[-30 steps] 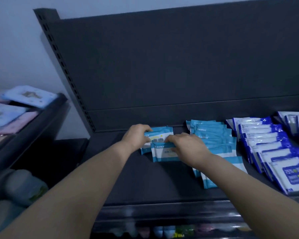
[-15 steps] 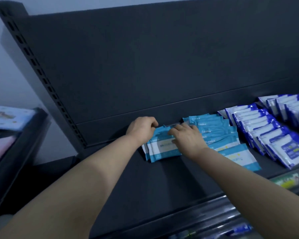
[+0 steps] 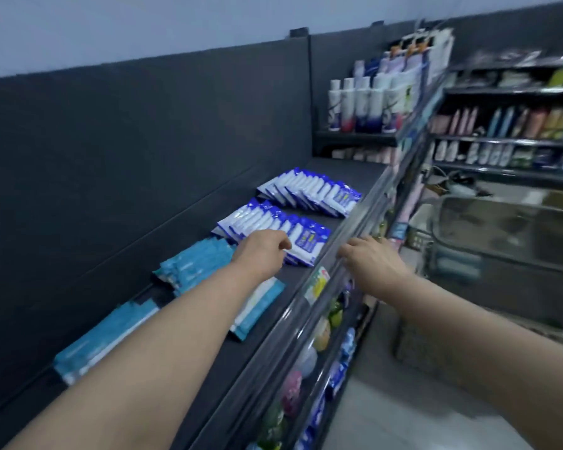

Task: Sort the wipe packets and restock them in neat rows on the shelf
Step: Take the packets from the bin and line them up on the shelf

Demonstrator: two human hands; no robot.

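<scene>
On the dark shelf [image 3: 345, 172] lie light-blue wipe packets: a stack [image 3: 104, 339] at the near left, a leaning row [image 3: 195, 264] behind it, and one flat packet [image 3: 257, 306] partly under my left forearm. Further right are two rows of dark-blue-and-white packets [image 3: 273, 227] [image 3: 309, 193]. My left hand [image 3: 264, 251] hovers above the shelf by the nearer dark-blue row, fingers loosely curled, holding nothing. My right hand [image 3: 371, 264] is over the shelf's front rail [image 3: 355, 222], fingers relaxed and empty. The picture is motion-blurred.
White bottles [image 3: 368, 102] stand on a higher shelf to the right. More shelving with bottles [image 3: 501, 125] fills the far right. A clear basket or cart [image 3: 501, 235] sits in the aisle. Colourful goods [image 3: 306, 355] fill the lower shelf below the rail.
Both hands have let go of the light-blue packets and moved right. My view has swung right, so the dark-blue rows, the aisle and the far shelving now show.
</scene>
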